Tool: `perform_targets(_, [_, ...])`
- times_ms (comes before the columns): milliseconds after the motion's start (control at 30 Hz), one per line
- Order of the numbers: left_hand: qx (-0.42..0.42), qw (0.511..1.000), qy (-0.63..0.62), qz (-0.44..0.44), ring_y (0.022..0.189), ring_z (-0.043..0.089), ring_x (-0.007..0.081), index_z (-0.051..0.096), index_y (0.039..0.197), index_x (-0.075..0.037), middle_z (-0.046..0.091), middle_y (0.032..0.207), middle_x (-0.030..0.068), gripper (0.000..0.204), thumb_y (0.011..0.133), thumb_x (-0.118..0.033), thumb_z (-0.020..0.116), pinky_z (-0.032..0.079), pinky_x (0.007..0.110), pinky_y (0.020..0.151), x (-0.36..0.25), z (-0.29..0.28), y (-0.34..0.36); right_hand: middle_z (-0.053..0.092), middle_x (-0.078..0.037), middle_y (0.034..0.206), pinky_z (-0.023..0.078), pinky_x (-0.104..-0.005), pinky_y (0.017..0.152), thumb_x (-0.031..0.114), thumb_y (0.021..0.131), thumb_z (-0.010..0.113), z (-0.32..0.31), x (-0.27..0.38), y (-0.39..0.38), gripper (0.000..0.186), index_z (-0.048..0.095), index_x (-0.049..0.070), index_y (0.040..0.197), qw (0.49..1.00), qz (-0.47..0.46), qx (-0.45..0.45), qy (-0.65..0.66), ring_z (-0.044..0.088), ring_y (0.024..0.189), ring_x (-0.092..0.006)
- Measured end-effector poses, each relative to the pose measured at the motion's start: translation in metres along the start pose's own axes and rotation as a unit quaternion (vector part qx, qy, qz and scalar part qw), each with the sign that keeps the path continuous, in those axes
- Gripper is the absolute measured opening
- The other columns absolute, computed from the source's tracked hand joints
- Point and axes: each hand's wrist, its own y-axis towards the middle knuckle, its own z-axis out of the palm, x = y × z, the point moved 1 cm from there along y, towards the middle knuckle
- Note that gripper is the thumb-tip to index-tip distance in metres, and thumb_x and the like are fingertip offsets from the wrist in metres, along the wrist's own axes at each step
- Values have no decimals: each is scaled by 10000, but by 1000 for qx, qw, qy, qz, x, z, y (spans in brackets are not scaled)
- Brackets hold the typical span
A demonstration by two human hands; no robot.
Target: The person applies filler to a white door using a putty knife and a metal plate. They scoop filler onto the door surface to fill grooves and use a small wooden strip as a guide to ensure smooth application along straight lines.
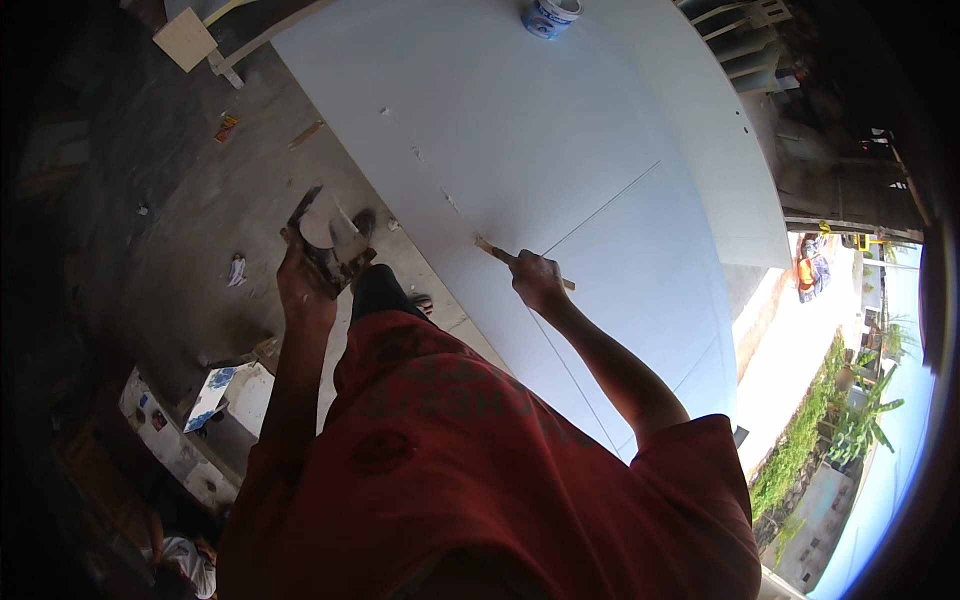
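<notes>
Fingers of the right hand, in the head view, are closed around the handle of a narrow flat tool, whose tip reaches the large pale panel, though whether it touches the surface or sits just above it I cannot tell. The handle's other end juts out past the fist. A broken row of white dabs runs up the panel from near that tip. The left hand is partly curled, its fingers gripping a dark-edged plate that carries a smooth pale patch; it hangs beyond the panel's left edge, above the grey floor. A blue and white tub stands at the panel's far end. Thin dark lines cross the panel near the right forearm. Green plants grow outside on the right, and another person shows at the lower left
</notes>
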Motion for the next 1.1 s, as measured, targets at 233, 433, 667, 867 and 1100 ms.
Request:
perform_targets(233, [68, 998, 1, 13, 1258, 573, 243, 449, 1455, -78, 562, 1398, 75, 455, 1069, -318, 475, 480, 449, 1062, 15, -12, 2, 648, -125, 920, 569, -465, 713, 31, 882, 508, 30, -21, -54, 572, 577, 256, 1403, 1000, 7, -24, 15, 685, 837, -312])
perform_targets(433, [39, 998, 29, -28, 1276, 540, 232, 443, 1454, -84, 544, 1382, 86, 479, 1062, -355, 496, 456, 432, 1068, 27, -18, 12, 643, -119, 914, 555, -471, 691, 29, 884, 509, 41, -30, -99, 433, 651, 179, 1266, 999, 37, -6, -9, 678, 810, -303])
perform_targets(667, [135, 983, 50, -113, 1242, 567, 225, 450, 1430, -79, 569, 1319, 88, 480, 1051, -365, 518, 500, 432, 1021, 52, -22, 21, 650, -95, 834, 532, -425, 668, 81, 920, 545, 17, -44, -128, 503, 631, 307, 1361, 992, 75, -3, 101, 650, 747, -256])
perform_targets(867, [111, 927, 43, -357, 1082, 670, 297, 483, 1391, -46, 606, 1276, 151, 546, 960, -351, 624, 591, 490, 883, 72, 7, 5, 621, -103, 851, 481, -382, 646, 20, 922, 608, -71, 34, -112, 478, 635, 203, 1363, 909, -81, -161, 375, 597, 708, -251])
perform_targets(1100, [200, 869, -53, -450, 1004, 699, 241, 542, 1323, -40, 665, 1145, 132, 405, 1030, -321, 548, 624, 413, 818, 51, 28, 9, 603, -69, 840, 522, -355, 612, -20, 789, 735, -109, 96, -97, 548, 707, 223, 1279, 867, -267, -308, 288, 614, 705, -216])
